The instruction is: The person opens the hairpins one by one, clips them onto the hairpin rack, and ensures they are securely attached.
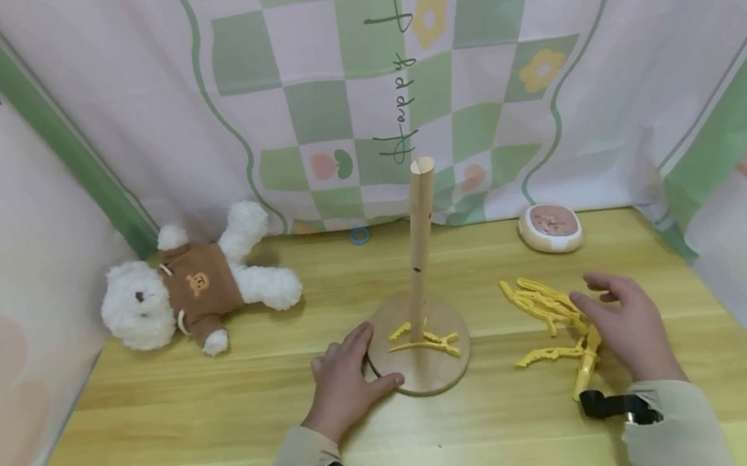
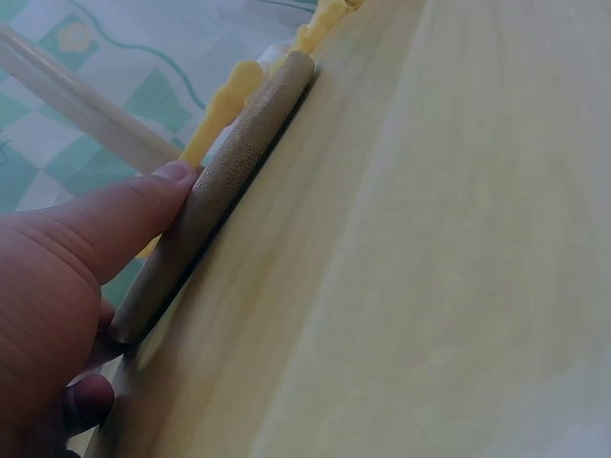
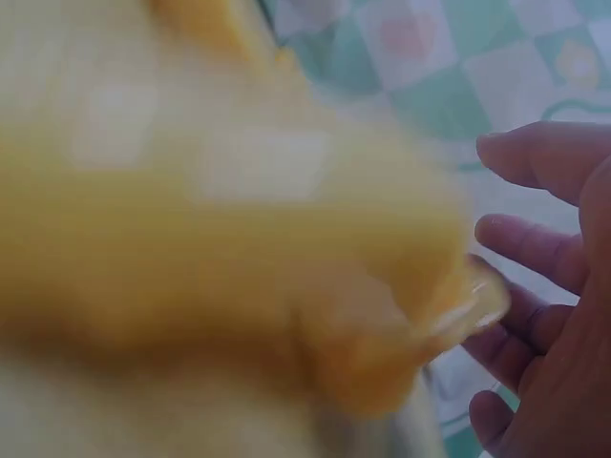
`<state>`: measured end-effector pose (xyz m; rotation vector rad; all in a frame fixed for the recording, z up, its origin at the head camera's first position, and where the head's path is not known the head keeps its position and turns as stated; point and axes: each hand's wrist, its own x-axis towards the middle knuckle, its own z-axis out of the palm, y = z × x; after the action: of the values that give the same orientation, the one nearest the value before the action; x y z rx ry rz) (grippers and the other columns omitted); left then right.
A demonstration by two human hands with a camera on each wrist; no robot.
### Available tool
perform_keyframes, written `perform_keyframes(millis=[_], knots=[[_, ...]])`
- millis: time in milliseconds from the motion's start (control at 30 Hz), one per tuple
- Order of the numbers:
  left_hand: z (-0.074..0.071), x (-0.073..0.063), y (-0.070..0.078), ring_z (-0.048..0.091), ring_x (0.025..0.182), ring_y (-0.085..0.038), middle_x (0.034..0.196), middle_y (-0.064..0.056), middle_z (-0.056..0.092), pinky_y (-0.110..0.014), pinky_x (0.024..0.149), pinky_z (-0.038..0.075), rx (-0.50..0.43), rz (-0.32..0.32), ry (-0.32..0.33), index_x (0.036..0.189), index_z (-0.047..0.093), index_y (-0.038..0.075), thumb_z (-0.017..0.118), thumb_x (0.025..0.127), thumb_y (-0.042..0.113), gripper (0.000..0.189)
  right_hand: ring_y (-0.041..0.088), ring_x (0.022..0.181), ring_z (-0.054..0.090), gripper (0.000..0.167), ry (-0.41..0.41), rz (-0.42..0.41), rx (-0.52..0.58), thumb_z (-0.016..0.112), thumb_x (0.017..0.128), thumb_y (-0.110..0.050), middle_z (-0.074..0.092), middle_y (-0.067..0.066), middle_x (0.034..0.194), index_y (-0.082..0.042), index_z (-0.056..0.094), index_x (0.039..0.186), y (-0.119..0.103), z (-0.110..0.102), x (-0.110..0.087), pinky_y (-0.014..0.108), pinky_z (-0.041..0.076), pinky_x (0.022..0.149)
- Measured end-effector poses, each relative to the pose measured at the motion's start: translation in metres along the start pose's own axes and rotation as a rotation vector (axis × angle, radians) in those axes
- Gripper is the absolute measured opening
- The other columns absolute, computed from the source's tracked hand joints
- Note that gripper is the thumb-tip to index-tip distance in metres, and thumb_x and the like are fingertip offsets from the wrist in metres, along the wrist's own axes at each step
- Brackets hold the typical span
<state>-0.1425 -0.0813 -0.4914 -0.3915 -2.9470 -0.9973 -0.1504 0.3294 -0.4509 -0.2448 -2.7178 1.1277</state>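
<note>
A round wooden base (image 1: 428, 380) with an upright wooden post (image 1: 421, 219) stands at the middle of the table. My left hand (image 1: 345, 382) grips the base's left edge, its thumb lying over the rim in the left wrist view. Thin yellow branch-shaped plastic pieces (image 1: 424, 344) lie on the base around the post's foot. To the right, my right hand (image 1: 630, 325) hovers beside a pile of similar yellow branch pieces (image 1: 538, 302), fingers spread and loosely bent. A thicker yellow piece (image 3: 239, 210) looms blurred before the fingers in the right wrist view; contact is unclear.
A white plush bear (image 1: 203, 287) in a brown shirt lies at the back left. A small blue ring (image 1: 360, 235) sits near the back edge. At the back right is a white and pink round device (image 1: 551, 227). Printed curtains (image 1: 314, 107) hang behind and on both sides.
</note>
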Motion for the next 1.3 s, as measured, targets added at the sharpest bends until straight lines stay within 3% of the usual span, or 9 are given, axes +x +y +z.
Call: perform_keyframes(millis=[100,233,333,500,633,867,1000,1300], knots=[[0.0,-0.001,0.0,0.05,0.115,-0.024,0.157,0.0,0.042,-0.048,0.094,0.028,-0.003,-0.005,-0.004,0.154,0.042,0.014,0.077,0.077,0.063,0.097,0.038,0.114,0.051,0.068,-0.06,0.063,-0.009,0.057,0.1,-0.045,0.051,0.03,0.137,0.006,0.047,0.144,0.009,0.0,0.002,0.039,0.04,0.081],[-0.001,-0.001,0.001,0.05,0.114,-0.024,0.158,0.0,0.041,-0.048,0.093,0.027,-0.003,-0.007,-0.017,0.154,0.042,0.014,0.076,0.078,0.063,0.097,0.041,0.113,0.054,0.078,-0.13,0.126,-0.032,0.054,0.1,-0.051,0.051,0.034,0.136,0.012,0.042,0.144,0.019,0.001,0.004,0.046,0.044,0.085],[-0.002,0.0,0.002,0.05,0.113,-0.024,0.158,-0.001,0.041,-0.047,0.091,0.027,-0.002,-0.006,-0.024,0.154,0.042,0.013,0.076,0.078,0.063,0.096,0.046,0.114,0.052,0.079,-0.161,0.143,-0.047,0.052,0.101,-0.053,0.05,0.036,0.134,0.015,0.043,0.142,0.022,0.0,0.005,0.056,0.042,0.09],[-0.002,0.001,0.001,0.05,0.113,-0.023,0.158,-0.001,0.041,-0.047,0.091,0.028,0.006,-0.006,-0.021,0.154,0.042,0.014,0.076,0.078,0.064,0.096,0.05,0.115,0.053,0.074,-0.183,0.137,-0.09,0.051,0.101,-0.051,0.054,0.037,0.13,0.014,0.051,0.136,0.018,-0.003,0.004,0.061,0.041,0.092],[-0.001,0.001,0.001,0.049,0.114,-0.024,0.158,0.0,0.041,-0.047,0.092,0.027,0.0,-0.008,-0.02,0.154,0.042,0.014,0.076,0.078,0.063,0.096,0.044,0.106,0.057,0.071,-0.166,0.143,-0.093,0.054,0.1,-0.052,0.059,0.034,0.124,0.011,0.055,0.132,0.017,-0.004,0.003,0.053,0.045,0.084],[-0.002,0.001,0.002,0.05,0.114,-0.024,0.158,-0.001,0.041,-0.047,0.092,0.028,-0.001,-0.01,-0.022,0.153,0.043,0.013,0.076,0.078,0.062,0.096,0.014,0.087,0.058,0.067,-0.067,0.112,-0.048,0.065,0.094,-0.053,0.067,0.021,0.112,0.004,0.061,0.129,0.017,-0.001,0.001,0.021,0.045,0.065],[-0.002,0.001,0.002,0.05,0.113,-0.024,0.157,-0.002,0.042,-0.047,0.091,0.028,-0.003,-0.005,-0.019,0.153,0.043,0.012,0.077,0.078,0.062,0.096,0.007,0.081,0.056,0.063,-0.044,0.041,-0.021,0.07,0.092,-0.05,0.069,0.018,0.11,0.001,0.062,0.128,0.009,0.001,0.0,0.02,0.046,0.064],[-0.001,0.0,0.001,0.05,0.113,-0.023,0.158,-0.001,0.042,-0.046,0.091,0.028,-0.004,-0.007,-0.016,0.153,0.043,0.013,0.076,0.078,0.062,0.096,0.017,0.089,0.052,0.053,-0.078,-0.091,-0.034,0.077,0.088,-0.043,0.066,0.016,0.109,-0.004,0.065,0.122,-0.022,0.01,-0.004,0.023,0.044,0.063]])
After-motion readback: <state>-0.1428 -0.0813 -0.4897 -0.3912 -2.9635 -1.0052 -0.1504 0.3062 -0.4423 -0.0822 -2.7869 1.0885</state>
